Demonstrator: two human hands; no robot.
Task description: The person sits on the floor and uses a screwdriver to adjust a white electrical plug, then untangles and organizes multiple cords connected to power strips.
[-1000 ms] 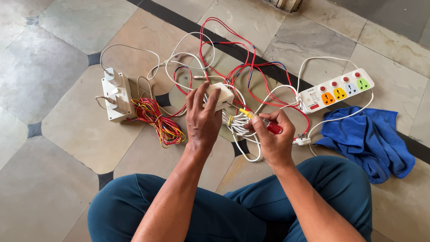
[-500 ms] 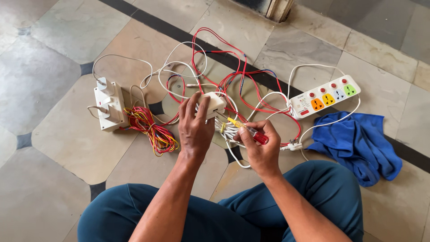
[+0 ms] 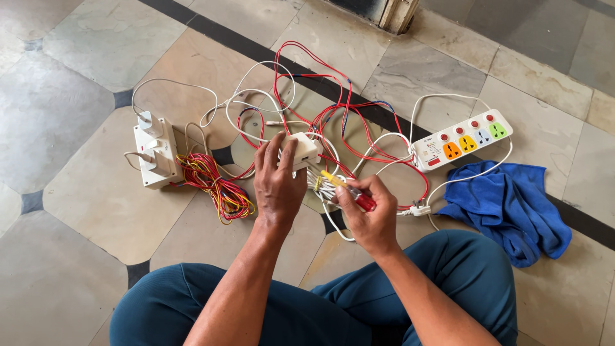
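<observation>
White plastic box (image 3: pixel 302 151), small and squarish, held just above the stone floor (image 3: pixel 77 192) near the middle of the view. The left hand (image 3: pixel 278 182) covers it from above with fingers curled over its top and near edge, a grip that would steady the box while a tool works at its side. The right hand (image 3: pixel 370 214) is closed around a red-handled screwdriver (image 3: pixel 349 191), whose yellowish shaft points up and left toward the box; whether the tip touches it cannot be told. A bunch of white wires (image 3: pixel 320 182) hangs between the two hands, below the box.

Loose red wires (image 3: pixel 320 115) loop across the floor beyond the hands, hemming the far side. To the left lies a white switch board (image 3: pixel 154 154) with a coiled red-and-yellow bundle (image 3: pixel 214 186) just beside it. To the right, a white extension strip (image 3: pixel 461 140) with coloured sockets lies at an angle, and a crumpled blue cloth (image 3: pixel 512 208) sits near it, touching the person's knee. Open room remains chiefly on the bare tiles at lower left; the legs in blue trousers (image 3: pixel 448 288) close off the near side.
</observation>
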